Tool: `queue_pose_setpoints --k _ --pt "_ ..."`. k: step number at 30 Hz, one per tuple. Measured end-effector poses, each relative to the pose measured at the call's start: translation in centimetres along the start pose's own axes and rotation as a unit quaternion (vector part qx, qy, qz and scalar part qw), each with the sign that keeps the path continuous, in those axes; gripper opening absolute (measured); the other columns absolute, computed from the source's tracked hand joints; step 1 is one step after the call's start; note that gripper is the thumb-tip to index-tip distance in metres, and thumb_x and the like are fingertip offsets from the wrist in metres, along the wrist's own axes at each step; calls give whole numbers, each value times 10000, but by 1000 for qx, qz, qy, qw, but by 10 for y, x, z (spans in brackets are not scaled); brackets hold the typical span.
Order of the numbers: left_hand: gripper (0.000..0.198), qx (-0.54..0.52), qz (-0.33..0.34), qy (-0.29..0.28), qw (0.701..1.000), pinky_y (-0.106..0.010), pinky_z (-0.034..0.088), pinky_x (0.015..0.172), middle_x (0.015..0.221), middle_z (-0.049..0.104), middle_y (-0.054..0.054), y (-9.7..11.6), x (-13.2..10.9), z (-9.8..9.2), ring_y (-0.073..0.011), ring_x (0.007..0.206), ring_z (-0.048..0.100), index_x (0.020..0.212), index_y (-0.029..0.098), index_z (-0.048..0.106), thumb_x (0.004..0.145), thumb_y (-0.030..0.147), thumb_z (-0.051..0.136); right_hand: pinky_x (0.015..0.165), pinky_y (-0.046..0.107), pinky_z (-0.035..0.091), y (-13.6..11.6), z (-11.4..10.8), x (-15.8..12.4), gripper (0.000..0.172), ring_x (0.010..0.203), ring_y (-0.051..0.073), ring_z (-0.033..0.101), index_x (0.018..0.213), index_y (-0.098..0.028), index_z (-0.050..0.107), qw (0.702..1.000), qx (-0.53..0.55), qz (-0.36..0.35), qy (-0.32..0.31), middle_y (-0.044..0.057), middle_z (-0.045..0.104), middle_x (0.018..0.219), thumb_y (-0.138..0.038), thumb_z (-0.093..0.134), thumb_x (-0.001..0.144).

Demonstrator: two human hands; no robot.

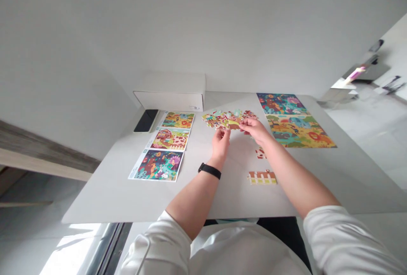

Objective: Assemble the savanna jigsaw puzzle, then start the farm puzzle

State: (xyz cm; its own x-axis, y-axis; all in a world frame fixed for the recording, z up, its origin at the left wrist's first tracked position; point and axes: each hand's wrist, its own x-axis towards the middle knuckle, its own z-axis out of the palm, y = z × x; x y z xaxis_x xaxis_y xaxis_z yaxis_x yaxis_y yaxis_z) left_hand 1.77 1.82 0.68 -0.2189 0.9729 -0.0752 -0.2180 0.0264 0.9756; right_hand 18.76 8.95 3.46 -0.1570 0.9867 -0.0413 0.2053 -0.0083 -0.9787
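My left hand (220,141), with a black band on its wrist, and my right hand (254,129) meet over a pile of loose puzzle pieces (222,119) in the middle of the white table (104,190). Both hands pinch a small yellow-green puzzle piece (233,124) between their fingertips at the near edge of the pile. A joined strip of fence pieces (262,177) lies nearer to me, under my right forearm's left side. A red-and-white piece (260,152) lies beside that forearm.
Three picture cards (168,144) lie in a column at the left. Two finished puzzles (294,121) lie at the right. A white box (170,92) stands at the far edge, with a black phone (146,120) beside it.
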Motion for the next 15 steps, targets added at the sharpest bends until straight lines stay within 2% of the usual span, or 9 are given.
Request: queue_pose_setpoints --k 3,7,11,15 --pt "408 5 21 -31 999 -185 406 492 844 652 22 2 -1 2 -103 635 606 1015 227 615 852 543 814 692 288 534 3 -12 -34 428 821 209 720 920 -220 727 1000 5 9 18 42 777 853 -539 896 691" --pt "441 25 19 -84 996 -194 455 494 821 691 -13 2 -2 4 -130 667 654 967 200 649 813 566 841 694 294 550 13 -23 -65 356 832 211 724 992 -224 749 999 -11 0 32 58 804 895 -475 842 759" --pt "456 33 16 -68 997 -192 448 498 830 721 -29 2 0 1 -136 683 667 955 191 666 788 576 846 662 287 546 25 -34 -74 349 826 198 718 1082 -230 730 998 -5 -7 69 85 832 1034 -433 782 803" --pt "424 50 14 -60 997 -199 459 520 913 776 -63 5 -3 -5 -145 715 697 955 188 683 810 563 816 632 275 534 33 -43 -73 369 825 195 709 1122 -233 728 996 -19 -40 77 80 823 1056 -457 741 829"
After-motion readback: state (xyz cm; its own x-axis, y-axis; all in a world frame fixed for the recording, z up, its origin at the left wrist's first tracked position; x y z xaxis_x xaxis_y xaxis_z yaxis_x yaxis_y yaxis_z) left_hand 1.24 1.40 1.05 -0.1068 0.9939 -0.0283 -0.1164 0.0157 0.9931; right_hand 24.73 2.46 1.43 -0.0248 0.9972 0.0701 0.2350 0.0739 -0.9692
